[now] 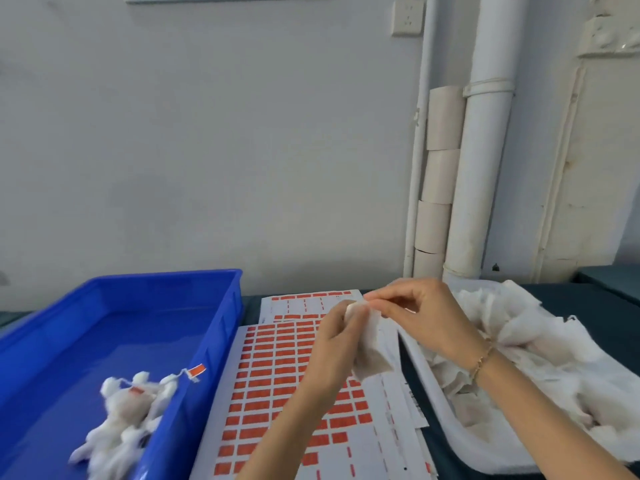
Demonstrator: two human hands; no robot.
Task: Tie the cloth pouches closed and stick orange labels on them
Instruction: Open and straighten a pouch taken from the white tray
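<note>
Grips: your left hand (337, 344) is curling round the cloth pouch (372, 356). Your right hand (426, 313) is pinching its top, possibly the string, though blur is hiding it. Pouch is hanging above the orange label sheets (273, 375) on the surface (554, 292). Tied pouches (124, 410) are lying in the blue tray (214, 341). Loose pouches (519, 341) are lying heaped at right.

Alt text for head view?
Left hand grips a small cloth pouch, right hand pinches its top, above sheets of orange labels. Blue bin at left holds tied pouches; white tray at right holds loose cloth.
</note>
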